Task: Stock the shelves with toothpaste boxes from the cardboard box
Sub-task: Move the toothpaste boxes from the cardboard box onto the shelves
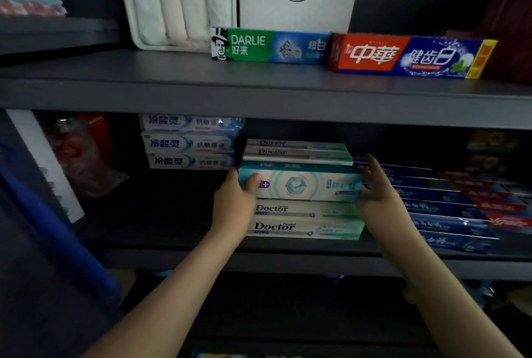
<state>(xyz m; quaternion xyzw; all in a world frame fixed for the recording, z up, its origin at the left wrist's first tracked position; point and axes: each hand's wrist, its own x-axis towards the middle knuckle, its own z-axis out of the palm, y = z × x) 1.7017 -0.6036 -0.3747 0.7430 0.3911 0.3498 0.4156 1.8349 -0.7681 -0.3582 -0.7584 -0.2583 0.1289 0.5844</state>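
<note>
Toothpaste box [302, 185] between hands: left hand [234, 205] grips end, right hand [377, 188] straight-fingered against other

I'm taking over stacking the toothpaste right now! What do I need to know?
Left hand: grips the teal box at its left end, thumb on the front.
Right hand: straight fingers press its right end.
The teal box looks to rest on the Doctor boxes on the lower shelf.
Done: several stacks shelved.
Left: square it up and let go. The cardboard box is out of view, so how many remain is unknown.
</note>
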